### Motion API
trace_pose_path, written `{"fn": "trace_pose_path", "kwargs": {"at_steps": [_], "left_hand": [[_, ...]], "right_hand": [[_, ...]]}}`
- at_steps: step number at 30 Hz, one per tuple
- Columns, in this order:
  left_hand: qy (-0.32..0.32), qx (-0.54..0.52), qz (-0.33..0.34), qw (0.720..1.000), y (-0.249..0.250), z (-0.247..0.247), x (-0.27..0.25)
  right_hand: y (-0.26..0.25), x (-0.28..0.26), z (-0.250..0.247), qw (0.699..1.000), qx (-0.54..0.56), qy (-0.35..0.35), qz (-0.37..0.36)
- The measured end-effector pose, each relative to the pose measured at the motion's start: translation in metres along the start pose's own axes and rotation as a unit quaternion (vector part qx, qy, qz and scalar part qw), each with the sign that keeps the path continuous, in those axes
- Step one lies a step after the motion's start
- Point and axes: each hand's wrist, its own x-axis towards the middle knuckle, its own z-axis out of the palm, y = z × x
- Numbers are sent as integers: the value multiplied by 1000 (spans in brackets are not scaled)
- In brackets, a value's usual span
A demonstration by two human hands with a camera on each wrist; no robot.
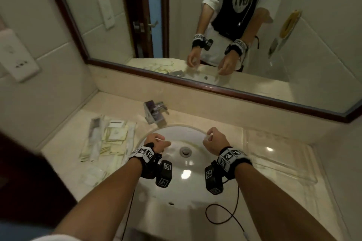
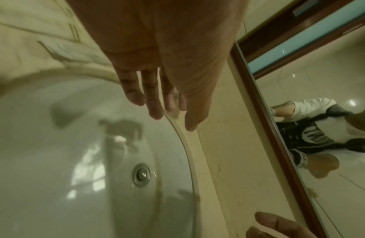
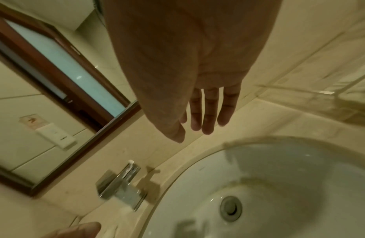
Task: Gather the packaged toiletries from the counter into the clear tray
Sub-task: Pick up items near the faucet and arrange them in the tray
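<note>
Both hands hang over the sink mid-frame: left hand and right hand empty, fingers loose, slightly apart. Packaged toiletries pile on the surface at left; clear tray sits right.

packets: blurred, labels unreadable | clear tray: outline faint

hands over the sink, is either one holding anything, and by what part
Nothing is held. The left hand and right hand hang with loose, empty fingers above the sink.
</note>
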Motion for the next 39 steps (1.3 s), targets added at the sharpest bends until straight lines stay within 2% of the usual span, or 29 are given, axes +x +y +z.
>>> {"fn": "trace_pose_path", "kwargs": {"at_steps": [11, 18, 25, 32, 39], "left_hand": [[99, -37, -76, 991, -81, -139, 4], [136, -38, -103, 985, -125, -198, 5], [133, -43, -123, 982, -163, -226, 9], [132, -48, -135, 981, -191, -233, 12], [132, -61, -132, 981, -211, -233, 12]], "right_hand": [[-106, 24, 101, 992, -48, -104, -58], [-149, 25, 162, 983, -74, -151, -80], [-173, 25, 213, 971, -102, -199, -82], [-187, 23, 261, 951, -165, -228, -131], [-193, 20, 301, 925, -255, -216, -179]]}}
